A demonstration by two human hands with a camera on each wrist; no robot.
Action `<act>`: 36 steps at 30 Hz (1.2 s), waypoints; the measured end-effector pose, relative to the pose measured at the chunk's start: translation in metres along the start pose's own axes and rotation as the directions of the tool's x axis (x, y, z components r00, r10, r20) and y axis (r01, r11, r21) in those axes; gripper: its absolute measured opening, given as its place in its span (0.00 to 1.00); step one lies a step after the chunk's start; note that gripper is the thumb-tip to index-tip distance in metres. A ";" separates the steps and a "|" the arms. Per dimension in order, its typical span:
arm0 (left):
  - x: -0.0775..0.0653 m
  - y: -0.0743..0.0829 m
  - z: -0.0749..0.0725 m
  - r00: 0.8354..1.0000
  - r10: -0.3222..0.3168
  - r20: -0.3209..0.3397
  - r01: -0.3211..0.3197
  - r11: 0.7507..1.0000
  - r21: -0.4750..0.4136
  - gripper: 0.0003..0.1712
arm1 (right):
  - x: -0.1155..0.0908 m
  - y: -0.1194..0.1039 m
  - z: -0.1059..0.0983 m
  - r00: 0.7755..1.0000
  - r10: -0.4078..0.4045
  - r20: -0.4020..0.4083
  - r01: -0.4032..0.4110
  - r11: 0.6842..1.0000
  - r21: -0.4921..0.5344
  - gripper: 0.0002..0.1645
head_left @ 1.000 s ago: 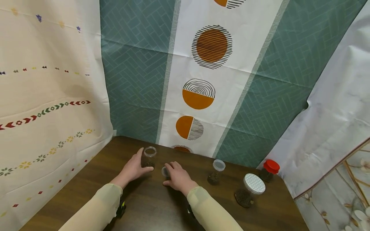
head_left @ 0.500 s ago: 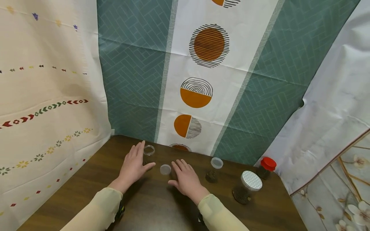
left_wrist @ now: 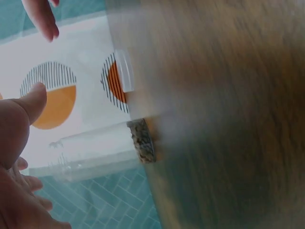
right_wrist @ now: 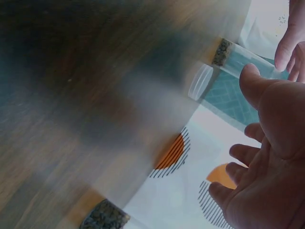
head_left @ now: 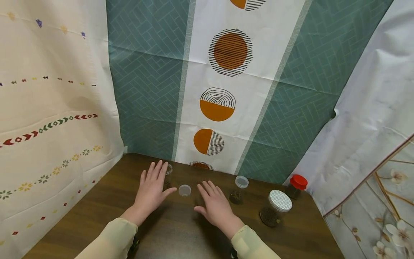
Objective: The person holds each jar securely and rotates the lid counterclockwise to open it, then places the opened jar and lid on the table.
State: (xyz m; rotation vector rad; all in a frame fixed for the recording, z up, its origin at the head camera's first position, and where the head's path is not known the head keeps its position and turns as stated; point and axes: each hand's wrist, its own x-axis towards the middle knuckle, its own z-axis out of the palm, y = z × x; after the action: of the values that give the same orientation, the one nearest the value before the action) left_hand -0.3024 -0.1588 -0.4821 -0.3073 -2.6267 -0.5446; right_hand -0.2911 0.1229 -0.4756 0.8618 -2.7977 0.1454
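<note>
A clear open jar [head_left: 167, 184] with a little dark, coarse stuff at its bottom stands upright near the back of the table, partly hidden by my left hand [head_left: 150, 190]. The left fingers are straight and spread beside it, holding nothing. In the left wrist view the same jar [left_wrist: 95, 148] shows whole, without a lid. A round translucent lid [head_left: 185, 190] lies on the table between my hands, just right of the jar. My right hand [head_left: 216, 205] hovers to the right of that lid, fingers extended and nothing in its grasp.
To the right stand a jar with a translucent lid [head_left: 236, 196], a larger jar with a white patterned lid [head_left: 280, 200] and a red-lidded jar [head_left: 299, 182]. A patterned cloth [head_left: 213, 108] hangs along the back edge of the brown table [head_left: 184, 230].
My right hand has drawn off the translucent lid toward the right, leaving it on the table. My left hand has come away from around the open jar and straightened its fingers.
</note>
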 end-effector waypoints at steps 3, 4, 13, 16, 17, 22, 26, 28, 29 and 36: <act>-0.003 0.006 0.000 0.999 0.032 -0.015 -0.032 0.999 0.015 0.62 | -0.007 0.002 -0.003 1.000 -0.003 -0.016 0.003 1.000 0.000 0.49; -0.004 0.009 0.000 0.999 0.045 -0.020 -0.045 0.999 0.019 0.61 | -0.009 0.002 -0.004 1.000 -0.007 -0.025 0.008 1.000 0.002 0.49; -0.010 0.030 0.004 0.988 0.150 -0.024 -0.148 0.987 0.068 0.60 | -0.031 0.011 -0.011 0.997 -0.007 -0.076 0.008 1.000 0.013 0.49; -0.012 0.039 0.007 0.984 0.175 -0.012 -0.174 0.983 0.060 0.60 | -0.038 0.015 -0.011 0.995 -0.017 -0.097 0.018 1.000 0.009 0.49; -0.013 0.043 0.007 0.983 0.184 -0.007 -0.183 0.982 0.054 0.60 | -0.040 0.016 -0.011 0.995 -0.018 -0.101 0.019 1.000 0.014 0.49; -0.017 0.057 0.010 0.976 0.219 0.017 -0.220 0.975 0.044 0.59 | -0.051 0.019 -0.013 0.993 0.000 -0.115 0.002 1.000 0.014 0.48; -0.019 0.063 0.011 0.972 0.235 0.029 -0.236 0.971 0.038 0.57 | -0.056 0.019 -0.019 0.994 0.025 -0.109 -0.023 1.000 0.019 0.48; -0.019 0.066 0.013 0.971 0.237 0.042 -0.238 0.971 0.034 0.57 | -0.059 0.021 -0.020 0.993 0.030 -0.114 -0.027 0.999 0.022 0.48; -0.019 0.067 0.014 0.970 0.237 0.051 -0.239 0.971 0.034 0.57 | -0.061 0.022 -0.020 0.992 0.034 -0.117 -0.032 0.999 0.024 0.48; -0.019 0.077 0.021 0.966 0.237 0.099 -0.239 0.971 0.008 0.55 | -0.073 0.030 -0.023 0.985 0.066 -0.161 -0.057 0.997 0.057 0.48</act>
State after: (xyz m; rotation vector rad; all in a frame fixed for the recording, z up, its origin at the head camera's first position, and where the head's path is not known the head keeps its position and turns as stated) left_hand -0.2707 -0.0832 -0.4835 -0.6489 -2.6350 -0.4310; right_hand -0.2451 0.1909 -0.4709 0.7391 -2.6786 0.2873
